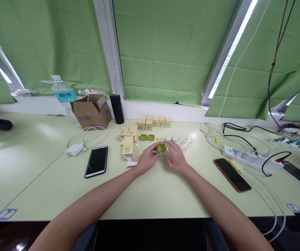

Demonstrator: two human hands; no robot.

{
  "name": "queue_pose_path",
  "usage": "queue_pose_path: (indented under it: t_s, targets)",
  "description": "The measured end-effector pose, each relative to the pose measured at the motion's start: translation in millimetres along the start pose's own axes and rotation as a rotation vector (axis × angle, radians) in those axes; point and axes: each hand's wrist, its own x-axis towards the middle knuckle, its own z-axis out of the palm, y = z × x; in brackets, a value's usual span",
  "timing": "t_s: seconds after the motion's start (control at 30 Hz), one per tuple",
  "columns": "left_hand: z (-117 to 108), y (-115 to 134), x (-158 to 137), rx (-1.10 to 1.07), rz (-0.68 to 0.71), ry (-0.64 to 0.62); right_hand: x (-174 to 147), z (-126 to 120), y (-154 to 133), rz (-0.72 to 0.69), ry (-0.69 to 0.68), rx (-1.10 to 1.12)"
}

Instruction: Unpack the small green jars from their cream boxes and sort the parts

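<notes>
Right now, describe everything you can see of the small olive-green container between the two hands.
The small olive-green container looks like shiny plastic, with a rounded rim and a hollow interior showing paler marks. Its open side faces the camera. The left hand has its grip on the left side; the right hand is at the right side, its contact unclear. Whether the base touches the pale table cannot be told.

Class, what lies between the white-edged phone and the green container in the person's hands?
In the head view, a small tan carton with an open flap, then the left hand, which holds the green container.
</notes>
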Motion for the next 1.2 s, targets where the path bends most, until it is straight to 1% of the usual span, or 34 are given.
queue_pose_path:
  t_s: [0.07, 0.17, 0.27, 0.37, 0.57, 0.67, 0.93, 1.1, 1.2]
  targets:
    - [0, 1, -1, -0.015, 0.003, -0.029, 0, 4, -3, 0.0, -0.007, 0.033]
    - [0, 1, -3, -0.082, 0.006, -0.048, 1, 5, -3, 0.037, 0.004, 0.105]
    - [0, -4, -2, -0.167, -0.011, -0.025, 0, 4, -1, 0.072, 0.03, 0.174]
    - [0, -9, 1, -0.198, -0.044, 0.017, 1, 3, -1, 0.105, 0.07, 0.213]
    - [-2, -5, 6, -0.256, -0.091, 0.01, 4, -1, -8, 0.166, 0.132, 0.324]
    - [-2, 0, 6, -0.247, -0.096, 0.029, 3, 0, -11, 0.21, 0.121, 0.451]
    - [1, 8, 2, -0.151, -0.034, 0.132, 0, 15, -5, 0.43, 0.043, 0.875]
    - [2, 7, 1, -0.106, -0.009, 0.196, -1, 19, 1, 0.53, 0.012, 1.033]
    - [2, 6, 0, -0.082, 0.009, 0.199, 0, 18, 4, 0.552, -0.013, 1.092]
